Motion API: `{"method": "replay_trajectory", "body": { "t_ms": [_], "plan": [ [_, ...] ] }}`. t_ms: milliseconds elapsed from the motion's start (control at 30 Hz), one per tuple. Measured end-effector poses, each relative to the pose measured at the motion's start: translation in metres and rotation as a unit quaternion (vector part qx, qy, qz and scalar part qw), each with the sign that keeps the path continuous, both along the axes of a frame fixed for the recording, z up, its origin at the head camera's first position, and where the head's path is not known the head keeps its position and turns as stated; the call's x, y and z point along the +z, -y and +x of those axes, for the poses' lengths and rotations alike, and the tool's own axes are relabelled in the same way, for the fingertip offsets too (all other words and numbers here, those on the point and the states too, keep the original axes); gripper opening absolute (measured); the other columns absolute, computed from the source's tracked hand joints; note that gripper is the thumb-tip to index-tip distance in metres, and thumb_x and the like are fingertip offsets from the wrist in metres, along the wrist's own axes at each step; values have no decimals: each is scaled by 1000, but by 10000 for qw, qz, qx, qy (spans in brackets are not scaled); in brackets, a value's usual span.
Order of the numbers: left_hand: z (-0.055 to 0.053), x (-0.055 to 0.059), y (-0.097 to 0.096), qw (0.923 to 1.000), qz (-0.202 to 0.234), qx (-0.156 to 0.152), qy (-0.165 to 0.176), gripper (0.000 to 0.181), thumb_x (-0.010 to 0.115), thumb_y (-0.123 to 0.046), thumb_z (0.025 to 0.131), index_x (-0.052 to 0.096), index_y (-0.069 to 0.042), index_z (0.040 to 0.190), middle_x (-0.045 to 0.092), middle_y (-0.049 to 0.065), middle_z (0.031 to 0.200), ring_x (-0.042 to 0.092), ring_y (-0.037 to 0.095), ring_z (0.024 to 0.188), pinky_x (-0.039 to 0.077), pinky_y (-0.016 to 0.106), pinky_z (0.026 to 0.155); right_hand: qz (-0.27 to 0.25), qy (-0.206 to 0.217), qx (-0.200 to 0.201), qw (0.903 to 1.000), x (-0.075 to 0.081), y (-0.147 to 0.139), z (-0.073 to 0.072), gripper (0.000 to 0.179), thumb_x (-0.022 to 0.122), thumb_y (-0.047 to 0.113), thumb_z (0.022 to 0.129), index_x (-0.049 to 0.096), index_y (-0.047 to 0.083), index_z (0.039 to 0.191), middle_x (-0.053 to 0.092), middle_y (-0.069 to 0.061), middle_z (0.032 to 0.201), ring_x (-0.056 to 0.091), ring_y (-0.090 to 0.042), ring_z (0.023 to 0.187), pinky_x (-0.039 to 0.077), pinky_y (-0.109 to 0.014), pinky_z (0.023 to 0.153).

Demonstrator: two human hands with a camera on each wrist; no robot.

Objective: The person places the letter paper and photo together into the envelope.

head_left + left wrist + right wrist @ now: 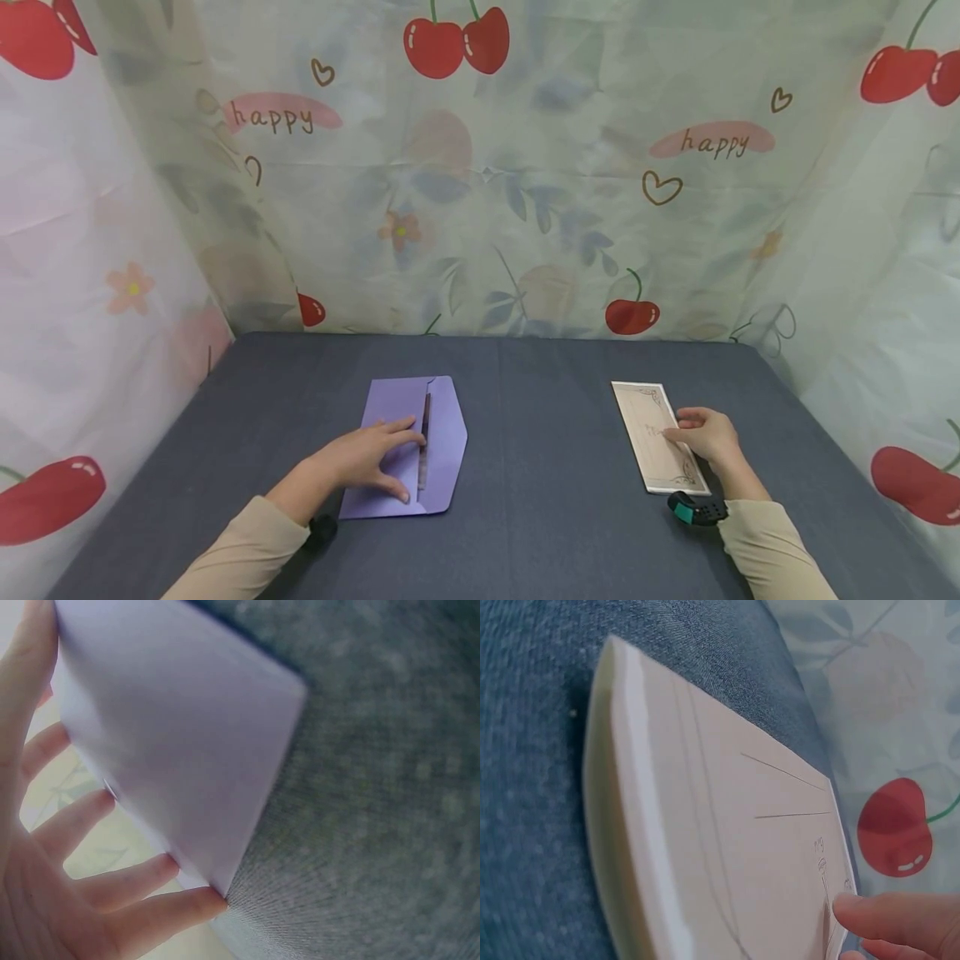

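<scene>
A purple envelope (378, 442) lies on the dark table with its flap (447, 450) unfolded to the right; something dark shows in the slit of its mouth. My left hand (375, 458) rests on it with fingers spread. In the left wrist view the fingertips (161, 866) touch the edge of the envelope (187, 742). To the right lies a cream card (652, 437) with a thin frame, corner ornaments and small script. My right hand (708, 437) pinches its right edge, thumb on top. The right wrist view shows the card (735, 780) looking folded, its near edge bowed.
A dark grey cloth covers the table (540, 467). Printed curtains (510, 167) with cherries and the word "happy" hang behind it and at both sides. A black and teal wristband (697, 508) sits at my right wrist.
</scene>
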State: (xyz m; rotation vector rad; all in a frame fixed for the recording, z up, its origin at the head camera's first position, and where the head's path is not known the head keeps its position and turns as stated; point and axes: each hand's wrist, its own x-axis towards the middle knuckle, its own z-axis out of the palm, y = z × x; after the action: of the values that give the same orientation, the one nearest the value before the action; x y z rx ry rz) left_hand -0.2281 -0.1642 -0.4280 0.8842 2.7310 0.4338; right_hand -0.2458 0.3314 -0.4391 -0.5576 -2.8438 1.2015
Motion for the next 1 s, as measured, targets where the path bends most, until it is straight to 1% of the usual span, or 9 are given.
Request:
{"method": "replay_trajectory", "body": {
  "t_ms": [100,267,333,433,533,600,867,1000],
  "plan": [
    [0,0,0,10000,-44,33,-7,74,75,-53,66,52,-20,128,35,17,149,36,53,129,33,61,104,18,58,-76,10000,0,1,0,55,69,10,79,46,-10,125,52,-33,117,55,-41,99,48,-43,73],
    [-2,-1,0,10000,-45,7,-32,75,75,-53,66,52,-19,129,35,18,149,36,51,130,33,60,105,18,144,-215,9997,0,3,-1,57,71,9,78,46,-10,125,52,-33,117,54,-40,96,48,-44,73],
    [-3,-2,0,10000,-37,-6,-35,75,75,-53,66,51,-18,129,35,18,149,36,51,130,33,60,105,51,147,-232,9996,0,4,-1,56,71,9,77,46,-10,124,52,-33,116,55,-39,95,48,-43,72],
    [-2,-1,0,10000,-26,-22,-39,75,74,-54,66,51,-18,129,35,19,148,36,51,130,33,60,104,148,129,-215,9996,-1,4,-1,55,72,9,77,48,-12,122,54,-33,113,56,-39,93,48,-34,65],
    [-1,0,0,10000,-21,-30,-43,75,74,-54,67,51,-19,129,36,18,148,36,51,130,33,60,104,188,132,-248,9994,-1,5,0,55,72,8,76,48,-13,121,55,-33,111,58,-38,91,44,-25,57],
    [0,0,0,10000,-20,-50,-67,75,74,-54,66,52,-19,128,36,19,148,37,52,129,33,60,104,202,143,-284,9993,-1,5,0,54,72,8,76,48,-13,120,55,-33,109,58,-37,90,42,-22,54],
    [0,0,1,9999,-2,-68,-118,75,74,-54,66,52,-18,128,36,19,148,37,52,128,34,61,103,227,99,-311,9992,-1,6,-1,50,73,7,75,53,-15,114,57,-25,96,55,-28,81,41,-21,53],
    [0,0,1,9997,21,-157,-205,76,74,-54,66,52,-17,128,37,21,147,39,52,128,33,61,103,255,32,-340,9991,-2,7,-1,50,73,6,74,52,-15,114,57,-27,97,56,-29,81,43,-22,53]
  ]
}}
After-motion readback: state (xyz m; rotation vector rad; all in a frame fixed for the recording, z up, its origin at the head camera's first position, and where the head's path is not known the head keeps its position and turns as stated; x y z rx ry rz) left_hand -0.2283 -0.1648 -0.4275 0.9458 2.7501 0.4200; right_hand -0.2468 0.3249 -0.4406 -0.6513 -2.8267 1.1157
